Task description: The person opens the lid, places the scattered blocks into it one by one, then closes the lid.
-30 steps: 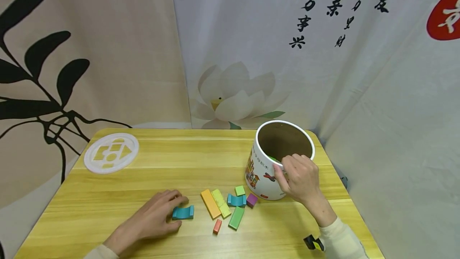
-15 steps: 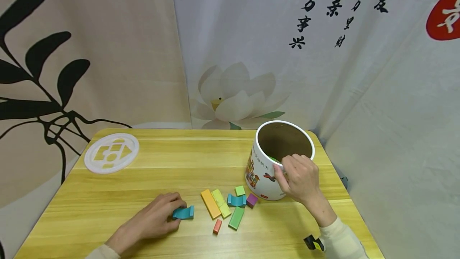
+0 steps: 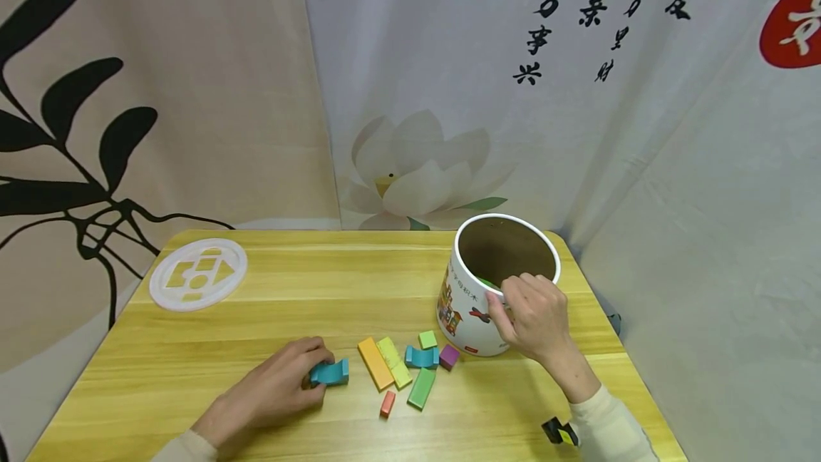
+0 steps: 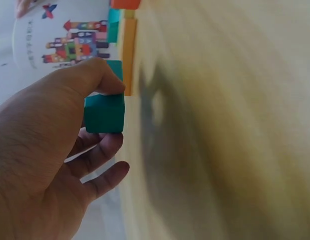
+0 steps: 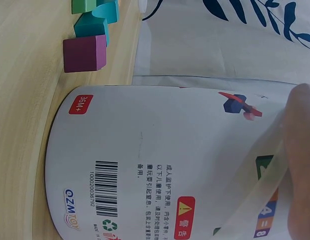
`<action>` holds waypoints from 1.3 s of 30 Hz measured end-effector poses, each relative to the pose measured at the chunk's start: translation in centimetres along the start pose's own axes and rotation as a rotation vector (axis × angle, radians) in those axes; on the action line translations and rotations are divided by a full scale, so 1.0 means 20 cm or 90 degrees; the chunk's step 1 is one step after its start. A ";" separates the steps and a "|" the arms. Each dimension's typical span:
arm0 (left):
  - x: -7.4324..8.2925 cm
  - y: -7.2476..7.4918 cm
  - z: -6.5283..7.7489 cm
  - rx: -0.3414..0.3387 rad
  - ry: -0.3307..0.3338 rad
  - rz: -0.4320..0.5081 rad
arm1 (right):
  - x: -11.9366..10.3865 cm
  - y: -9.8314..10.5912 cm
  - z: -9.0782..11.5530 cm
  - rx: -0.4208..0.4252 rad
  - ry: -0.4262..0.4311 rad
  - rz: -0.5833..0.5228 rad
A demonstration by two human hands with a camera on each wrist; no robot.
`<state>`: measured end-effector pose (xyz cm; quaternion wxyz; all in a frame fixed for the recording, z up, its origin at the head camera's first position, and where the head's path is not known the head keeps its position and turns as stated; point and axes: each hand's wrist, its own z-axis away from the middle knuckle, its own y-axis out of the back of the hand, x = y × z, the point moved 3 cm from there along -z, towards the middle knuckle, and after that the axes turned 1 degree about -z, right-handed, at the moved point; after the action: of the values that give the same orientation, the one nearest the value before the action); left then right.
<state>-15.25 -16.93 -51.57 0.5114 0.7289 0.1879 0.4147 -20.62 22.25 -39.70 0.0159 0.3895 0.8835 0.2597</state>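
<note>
In the head view my left hand [image 3: 277, 385] pinches a blue arched block [image 3: 331, 372] between thumb and fingers, just left of a small group of blocks. The left wrist view shows the thumb on this block [image 4: 104, 114], held close to the tabletop. My right hand [image 3: 535, 316] grips the rim of a white printed bucket [image 3: 465, 305], its thumb outside; the fingers over the rim are partly hidden. Between the hands lie an orange block [image 3: 375, 363], a yellow block [image 3: 394, 362], another blue arched block [image 3: 422, 357] and a green block [image 3: 421, 388].
A light green cube [image 3: 427, 339] and a purple cube [image 3: 449, 357] lie by the bucket's foot. Nearer the front is a small red block [image 3: 388, 404]. A white round lid with cut-out shapes [image 3: 160, 284] lies at the table's back left. Printed curtains hang behind.
My left fingers, first spread around the blue arched block, have closed on it, and it has shifted slightly up and to the right. The right hand stays on the bucket rim.
</note>
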 end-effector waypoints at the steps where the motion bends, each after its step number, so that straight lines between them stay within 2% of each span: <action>1: 0.00 0.01 -0.01 0.004 0.001 -0.001 | 0.00 0.00 0.00 0.001 0.000 0.000; 5: 0.02 0.07 -0.08 0.043 -0.014 -0.019 | 0.00 0.00 -0.01 0.003 0.003 -0.001; 13: 0.10 0.20 -0.25 0.108 -0.048 -0.001 | -0.01 0.00 -0.01 0.000 0.003 -0.002; 20: 0.19 0.30 -0.41 0.172 -0.115 0.017 | -0.01 0.00 -0.01 0.000 0.000 -0.003; 29: 0.36 0.43 -0.66 0.221 -0.209 0.015 | 0.00 0.00 -0.01 0.000 -0.001 0.001; 39: 0.50 0.53 -0.92 0.225 -0.254 0.002 | 0.00 0.00 -0.01 -0.003 -0.001 0.000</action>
<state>-25.61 -3.38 -35.37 0.4021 0.8747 0.1514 0.2241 -20.69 22.14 -39.55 0.0172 0.3899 0.8828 0.2616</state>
